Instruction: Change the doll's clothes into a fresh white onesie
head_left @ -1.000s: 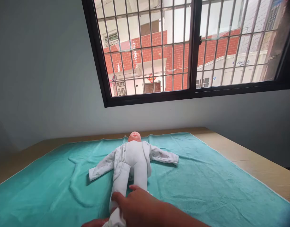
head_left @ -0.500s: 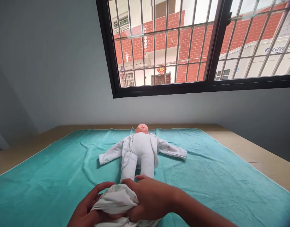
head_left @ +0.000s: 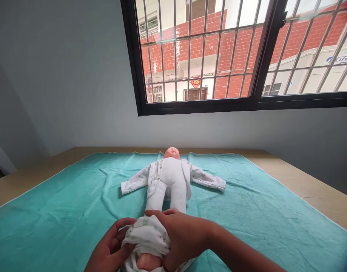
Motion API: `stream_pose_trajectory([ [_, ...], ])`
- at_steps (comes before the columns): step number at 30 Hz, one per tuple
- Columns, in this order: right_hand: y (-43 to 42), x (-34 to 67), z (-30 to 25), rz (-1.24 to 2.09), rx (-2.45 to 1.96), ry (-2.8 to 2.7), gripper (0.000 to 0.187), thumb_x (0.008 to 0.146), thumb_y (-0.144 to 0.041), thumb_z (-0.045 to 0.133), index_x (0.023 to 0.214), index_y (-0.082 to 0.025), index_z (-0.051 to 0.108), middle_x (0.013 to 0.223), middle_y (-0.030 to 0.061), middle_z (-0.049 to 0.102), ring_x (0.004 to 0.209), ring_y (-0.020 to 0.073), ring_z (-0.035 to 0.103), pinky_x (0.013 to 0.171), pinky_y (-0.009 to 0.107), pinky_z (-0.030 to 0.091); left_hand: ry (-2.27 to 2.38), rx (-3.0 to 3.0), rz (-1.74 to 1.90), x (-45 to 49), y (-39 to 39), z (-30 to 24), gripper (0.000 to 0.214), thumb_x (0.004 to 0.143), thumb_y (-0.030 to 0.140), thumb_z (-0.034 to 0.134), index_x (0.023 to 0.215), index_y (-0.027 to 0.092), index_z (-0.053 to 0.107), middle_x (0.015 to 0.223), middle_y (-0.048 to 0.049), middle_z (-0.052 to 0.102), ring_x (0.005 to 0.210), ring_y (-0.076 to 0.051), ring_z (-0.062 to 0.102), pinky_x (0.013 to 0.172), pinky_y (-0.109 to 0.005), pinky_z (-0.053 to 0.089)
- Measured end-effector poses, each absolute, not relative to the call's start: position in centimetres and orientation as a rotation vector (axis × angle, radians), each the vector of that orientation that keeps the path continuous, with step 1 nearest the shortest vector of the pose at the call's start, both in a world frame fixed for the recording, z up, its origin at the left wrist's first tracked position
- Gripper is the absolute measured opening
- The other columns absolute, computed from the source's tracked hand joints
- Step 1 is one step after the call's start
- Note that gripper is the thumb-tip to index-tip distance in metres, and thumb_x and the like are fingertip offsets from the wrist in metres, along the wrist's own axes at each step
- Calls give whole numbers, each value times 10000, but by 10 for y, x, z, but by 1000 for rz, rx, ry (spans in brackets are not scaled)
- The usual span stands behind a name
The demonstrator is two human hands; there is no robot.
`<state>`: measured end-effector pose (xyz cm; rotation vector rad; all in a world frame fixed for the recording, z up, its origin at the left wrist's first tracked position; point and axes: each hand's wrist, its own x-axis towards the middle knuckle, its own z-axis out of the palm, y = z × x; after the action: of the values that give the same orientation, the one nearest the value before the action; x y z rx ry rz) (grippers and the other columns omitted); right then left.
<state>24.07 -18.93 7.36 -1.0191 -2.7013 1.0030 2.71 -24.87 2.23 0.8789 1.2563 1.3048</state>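
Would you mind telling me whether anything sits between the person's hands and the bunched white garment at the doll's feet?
Nothing visible does. Both the left hand and the right hand already grip the bunched garment directly, gathered around the doll's foot. The doll lies on its back on the green towel.

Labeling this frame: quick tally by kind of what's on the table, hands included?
Dolls: 1, doll lying face up
Garments: 1, white printed garment, open at the chest, bunched at the feet
Towels: 1, teal towel spread on the table
Hands: 2, left hand and right hand, both gripping the bunched garment
Total: 5
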Motion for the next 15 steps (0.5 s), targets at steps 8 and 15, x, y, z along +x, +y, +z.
stream_pose_trajectory([
  [8, -194, 233, 61, 782, -1109, -2637, 789, 655, -357, 704, 1382, -297, 403, 942, 38, 683, 797, 246, 644, 586, 252, 391, 1210, 801, 1339, 34, -246, 16, 587, 547, 462, 885, 1006, 186, 645, 927, -84, 768, 909, -315, 714, 748, -345, 566],
  [15, -189, 233, 62, 593, -1109, -2710, 463, 756, -390, 610, 1212, -317, 574, 809, 11, 672, 667, 204, 602, 526, 247, 332, 1173, 938, 1268, 12, -226, 6, 510, 582, 421, 883, 981, 195, 660, 888, -62, 763, 859, -279, 711, 732, -306, 550],
])
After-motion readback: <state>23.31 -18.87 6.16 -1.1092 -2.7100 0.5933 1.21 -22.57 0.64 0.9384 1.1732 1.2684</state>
